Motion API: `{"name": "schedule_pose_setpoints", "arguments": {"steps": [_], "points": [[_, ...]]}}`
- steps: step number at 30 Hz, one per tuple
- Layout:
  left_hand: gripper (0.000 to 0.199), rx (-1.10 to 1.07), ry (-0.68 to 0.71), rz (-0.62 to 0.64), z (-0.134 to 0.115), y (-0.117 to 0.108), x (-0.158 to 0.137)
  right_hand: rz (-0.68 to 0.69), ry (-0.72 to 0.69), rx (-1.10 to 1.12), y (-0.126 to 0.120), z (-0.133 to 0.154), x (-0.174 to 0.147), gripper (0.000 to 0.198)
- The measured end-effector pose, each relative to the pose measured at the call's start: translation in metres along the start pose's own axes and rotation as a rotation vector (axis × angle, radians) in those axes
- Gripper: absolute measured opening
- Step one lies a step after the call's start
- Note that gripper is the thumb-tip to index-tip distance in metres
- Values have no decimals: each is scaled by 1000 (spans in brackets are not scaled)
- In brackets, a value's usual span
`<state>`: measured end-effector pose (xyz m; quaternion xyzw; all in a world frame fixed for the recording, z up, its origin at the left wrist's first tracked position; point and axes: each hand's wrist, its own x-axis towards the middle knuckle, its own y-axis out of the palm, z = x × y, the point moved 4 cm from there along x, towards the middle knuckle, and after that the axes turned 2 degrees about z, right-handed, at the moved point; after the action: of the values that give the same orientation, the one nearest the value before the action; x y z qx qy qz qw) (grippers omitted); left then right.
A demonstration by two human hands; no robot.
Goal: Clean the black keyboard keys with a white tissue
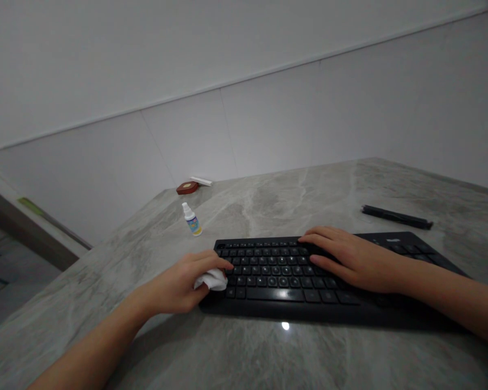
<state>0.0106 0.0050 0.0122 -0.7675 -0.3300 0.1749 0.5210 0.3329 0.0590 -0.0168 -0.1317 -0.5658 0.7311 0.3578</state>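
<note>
A black keyboard (276, 295) lies on the grey marbled tabletop in front of me. My left hand (187, 281) is closed around a crumpled white tissue (213, 279) at the keyboard's left end, its fingertips over the leftmost keys. Across the right part of the keys rests my right hand (345, 257), fingers stretched out to the left and nothing in its grasp. Its palm and wrist hide some of the keys beneath. Beyond the keyboard's left corner stands a small white spray bottle (192, 221) with a blue and yellow label.
A long black object (396, 216) lies behind the keyboard on the right. At the far left corner sit a reddish-brown case (187, 188) and a white bar-shaped item (201, 181). A pale wall (268, 124) closes off the back of the table (260, 206).
</note>
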Motion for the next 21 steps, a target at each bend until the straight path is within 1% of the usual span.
{"name": "schedule_pose_setpoints", "arguments": {"steps": [3,7,11,16,21], "points": [[63,3,0,-29,0,-1,1,1,1,2,0,0,0,46],[61,0,-8,-18,-1,2,2,14,-6,-18,0,-1,0,47],[58,13,-48,-93,-2,5,3,30,3,-41,1,0,0,49],[64,-13,-19,-28,-5,9,4,2,-5,-12,0,-1,-1,46],[57,2,-11,-90,-6,7,4,4,0,-16,1,-2,-1,46]]}}
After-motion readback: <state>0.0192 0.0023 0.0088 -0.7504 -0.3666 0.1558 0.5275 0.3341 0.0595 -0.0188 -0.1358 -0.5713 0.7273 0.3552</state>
